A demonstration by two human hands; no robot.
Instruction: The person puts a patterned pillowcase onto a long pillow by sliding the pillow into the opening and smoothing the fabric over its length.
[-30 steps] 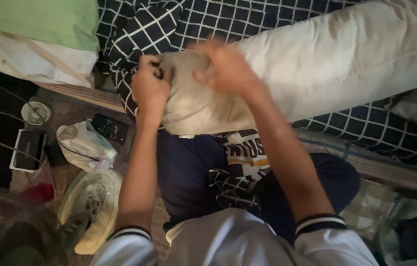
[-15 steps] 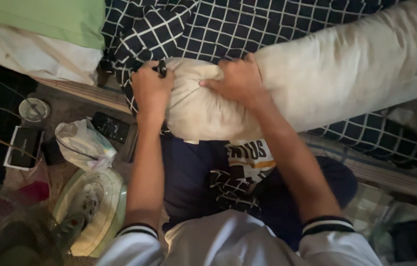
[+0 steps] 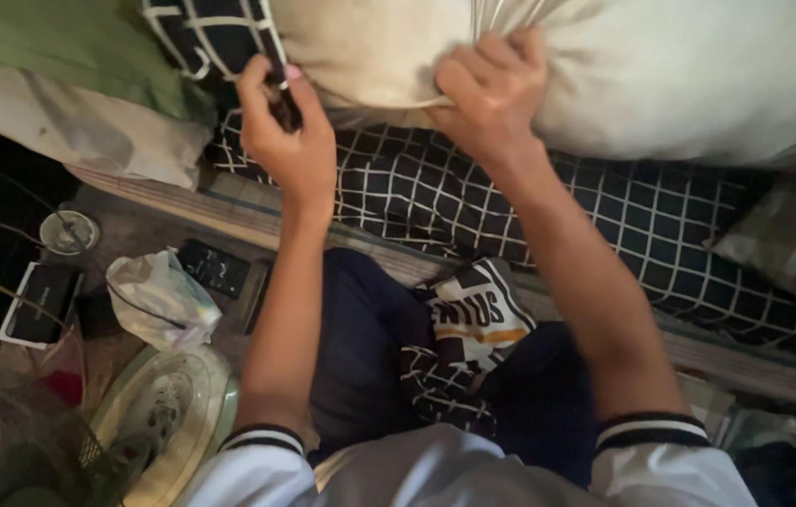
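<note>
We are now pinching the dark checked cover in our left hand, while our right hand is gripping the cream pillow, which is lying higher than a moment ago.

One head-worn camera looks steeply down from close above the person's own arms. It faces forward onto the bed, with the floor at left.

Both arms fwd, left hand & right hand clenched.
</note>
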